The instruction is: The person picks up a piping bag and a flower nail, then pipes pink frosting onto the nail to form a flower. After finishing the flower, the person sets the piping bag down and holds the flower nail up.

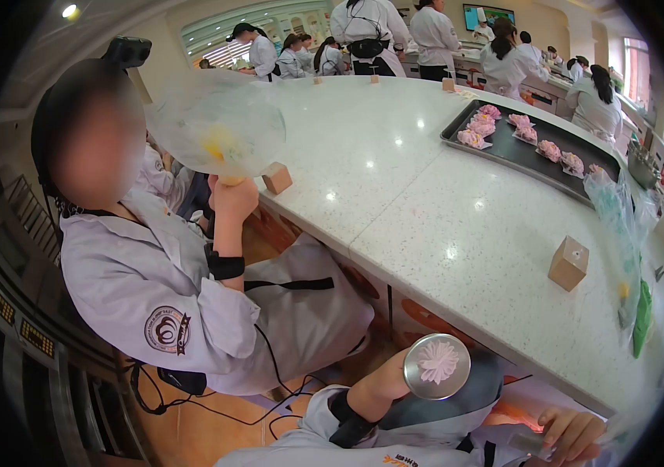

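Near the bottom middle, my left hand (385, 386) holds up a round metal flower nail (418, 387), its fingers mostly hidden beneath the disc. A pale pink piped cream flower (438, 363) lies on the disc, its petals fanned out. At the lower right, my right hand (573, 436) has its fingers curled around what looks like a piping bag. A greyish tip (530, 444) points left from it, and cloudy plastic (634, 426) shows beyond the hand. My right hand is well apart from the flower.
A speckled white table (410, 202) bears a dark tray (534, 159) with several pink flowers. Wooden blocks (569, 263), clear piping bags (614, 233) and a green bag (642, 319) lie on it. A co-worker (145, 288) holding a large piping bag (219, 124) sits at left.
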The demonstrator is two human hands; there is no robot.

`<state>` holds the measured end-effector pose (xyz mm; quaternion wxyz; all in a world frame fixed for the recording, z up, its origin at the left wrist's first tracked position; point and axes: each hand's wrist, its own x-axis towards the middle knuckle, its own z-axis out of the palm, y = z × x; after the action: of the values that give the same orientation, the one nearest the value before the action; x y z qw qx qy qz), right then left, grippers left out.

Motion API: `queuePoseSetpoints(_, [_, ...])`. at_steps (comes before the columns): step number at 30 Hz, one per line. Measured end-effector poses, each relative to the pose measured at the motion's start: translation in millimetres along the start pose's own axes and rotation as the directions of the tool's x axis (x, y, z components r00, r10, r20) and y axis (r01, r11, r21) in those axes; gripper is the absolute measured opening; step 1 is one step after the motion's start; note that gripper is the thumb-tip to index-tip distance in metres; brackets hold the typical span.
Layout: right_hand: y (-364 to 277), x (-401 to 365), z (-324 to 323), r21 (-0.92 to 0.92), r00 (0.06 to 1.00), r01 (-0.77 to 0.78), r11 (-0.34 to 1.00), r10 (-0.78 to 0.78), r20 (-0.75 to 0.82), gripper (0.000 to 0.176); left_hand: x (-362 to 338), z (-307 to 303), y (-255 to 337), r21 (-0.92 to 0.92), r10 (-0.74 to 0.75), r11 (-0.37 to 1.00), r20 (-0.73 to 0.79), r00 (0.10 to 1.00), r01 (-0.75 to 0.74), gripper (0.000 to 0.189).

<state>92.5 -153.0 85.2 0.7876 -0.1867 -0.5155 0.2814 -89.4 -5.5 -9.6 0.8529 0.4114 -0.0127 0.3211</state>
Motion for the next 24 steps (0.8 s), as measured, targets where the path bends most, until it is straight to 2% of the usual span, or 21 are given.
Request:
queuePoseSetpoints(1, [-0.7,0.9,-2.5,0.024,0.997,-0.025,0.999,0.023,0.069,0.034,-0.7,0.6,-0.8,0.021,0.003,1.000,-0.017,1.000,-0.003,0.039])
queuePoseSetpoints(2, [-1.5,0.1,-1.4,0.025,0.997,-0.025,0.999,0.023,0.070,0.034,-1.3,0.9,-2.0,0.042,0.005,0.999,-0.034,0.999,-0.004,0.039])
queuePoseSetpoints(4, [-3.4,-3.7,1.7,0.003,0.999,-0.025,1.000,0.025,-0.041,0.036,-0.6,-5.1,-7.4,-0.018,-0.008,1.000,-0.035,0.999,0.007,0.038])
queuePoseSetpoints(6, [-3.9,-6.0,1.8,0.004,0.997,-0.008,1.000,0.008,-0.072,0.034,2.8,-5.7,-9.8,-0.077,-0.020,0.997,-0.031,0.999,0.018,0.038])
queuePoseSetpoints(8, [-5.7,-6.4,2.3,0.003,0.995,0.007,1.000,-0.007,-0.104,0.033,6.7,-2.8,-10.2,-0.163,0.096,0.982,-0.031,0.995,-0.100,0.037])
queuePoseSetpoints(9, [-7.6,-6.0,3.1,0.028,0.990,-0.019,0.999,0.022,-0.136,0.030,7.9,-2.2,-11.4,-0.164,0.094,0.982,-0.028,0.995,-0.098,0.037])
queuePoseSetpoints(11, [-10.1,-4.9,4.3,0.052,0.984,-0.043,0.998,0.051,-0.171,0.028,8.7,-0.8,-12.1,0.087,0.120,0.991,-0.200,0.973,-0.104,0.033])
queuePoseSetpoints(13, [-11.6,-2.3,3.4,0.022,0.994,-0.067,0.998,0.069,-0.090,0.024,8.7,4.1,-7.4,0.123,0.135,0.986,-0.197,0.971,-0.112,0.032])
queuePoseSetpoints(15, [-12.7,-1.1,6.4,0.007,0.993,-0.073,0.997,0.074,-0.092,0.024,8.3,4.6,-6.2,0.226,0.147,0.969,-0.182,0.972,-0.104,0.033])
queuePoseSetpoints(19, [-13.0,-1.0,7.4,-0.016,0.993,-0.092,0.996,0.090,-0.074,0.022,7.6,4.7,-3.7,0.187,0.113,0.979,-0.187,0.976,-0.077,0.036])
queuePoseSetpoints(21, [-13.8,2.1,8.5,-0.026,0.995,-0.083,0.996,0.081,-0.065,0.022,4.1,-1.1,-2.8,0.183,0.055,0.983,-0.125,0.991,-0.031,0.039])
queuePoseSetpoints(22, [-13.6,3.7,9.3,-0.031,0.996,-0.076,0.997,0.074,-0.055,0.022,2.5,-2.5,-1.2,0.271,0.026,0.962,-0.120,0.992,0.008,0.040])
queuePoseSetpoints(24, [-13.7,4.6,10.3,-0.028,0.995,-0.073,0.997,0.071,-0.072,0.023,2.5,-3.9,-2.6,0.244,0.024,0.970,-0.106,0.994,0.003,0.039])
